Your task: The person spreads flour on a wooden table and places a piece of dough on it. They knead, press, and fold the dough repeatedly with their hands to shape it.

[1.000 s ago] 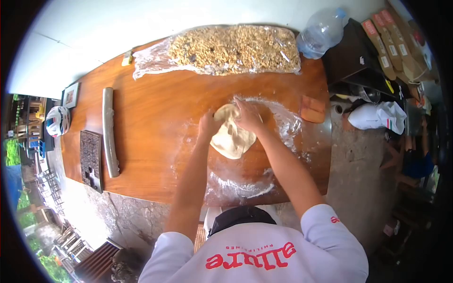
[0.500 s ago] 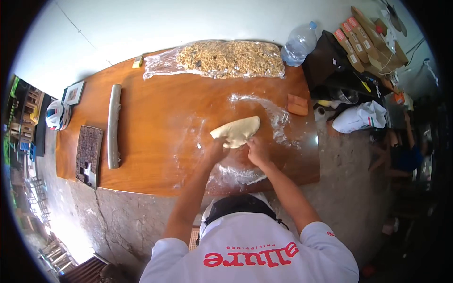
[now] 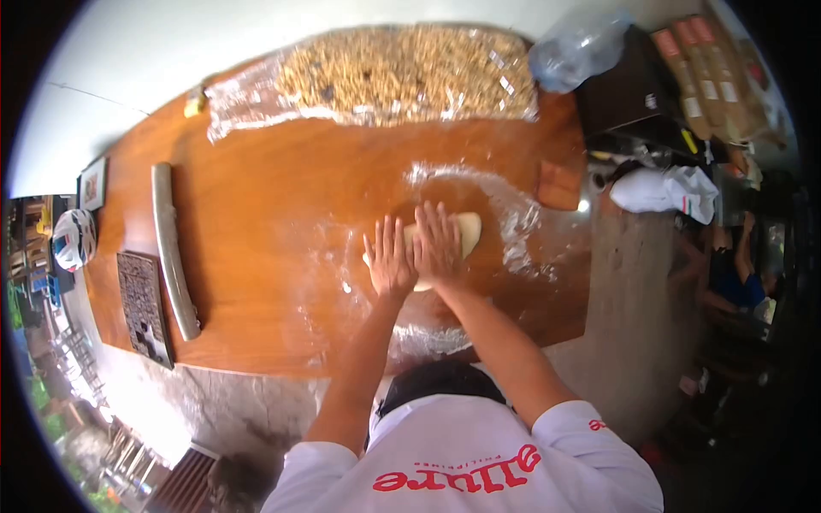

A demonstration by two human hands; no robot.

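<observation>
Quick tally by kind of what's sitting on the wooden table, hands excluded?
Dough piece, under both flat hands: 1
Plastic bag of crumbly brown mix: 1
Long rolling pin: 1
Dark carved block: 1
Small wooden scraper: 1
Total: 5, not counting loose flour.
</observation>
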